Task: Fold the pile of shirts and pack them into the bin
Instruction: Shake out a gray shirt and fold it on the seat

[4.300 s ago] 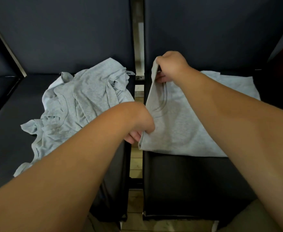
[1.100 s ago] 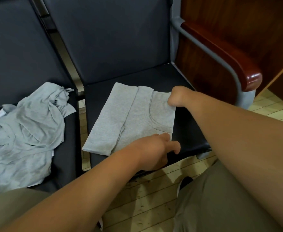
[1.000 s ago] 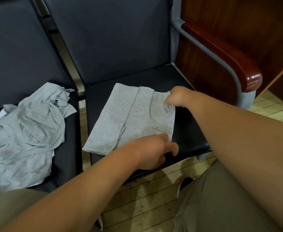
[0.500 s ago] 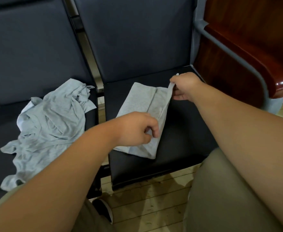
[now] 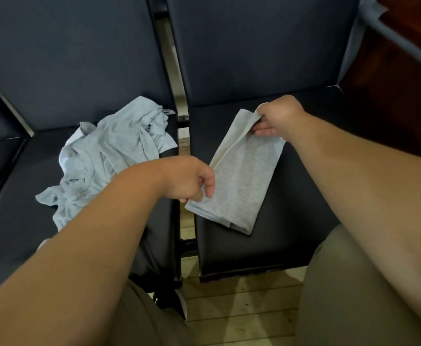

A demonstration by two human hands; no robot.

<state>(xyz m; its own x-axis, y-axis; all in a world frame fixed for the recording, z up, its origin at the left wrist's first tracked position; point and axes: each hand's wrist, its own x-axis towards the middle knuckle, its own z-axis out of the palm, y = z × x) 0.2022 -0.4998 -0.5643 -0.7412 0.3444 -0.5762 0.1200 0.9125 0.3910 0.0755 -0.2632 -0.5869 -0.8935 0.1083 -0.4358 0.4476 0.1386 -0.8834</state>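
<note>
The folded grey fabric shirt (image 5: 244, 186) is lying on the right black padded seat (image 5: 304, 196) of the bench, as a long narrow strip running slantwise. Its near end is reaching close to the front-left corner of this seat, and its far end is pointing towards the backrest.

The right hand (image 5: 276, 116) is pinching the far corner of the shirt's upper layer between thumb and curled fingers, and is lifting this layer a little off the layer under it. The left hand (image 5: 187, 178) is staying at the left long edge of the shirt, near its front end. Its fingers are curled narrowly and appear to be pinching this edge, with the thumb pointing down onto the cloth.

The crumpled pile of light grey shirts (image 5: 109, 151) is resting on the left black padded seat (image 5: 12, 196), towards its back-right corner, well apart from the folded shirt. A shiny metal bar (image 5: 177, 96) is separating the two seats. Pale wooden floor planks (image 5: 242, 308) are showing under the front edge of the bench, between the person's olive trouser legs (image 5: 341, 283).
</note>
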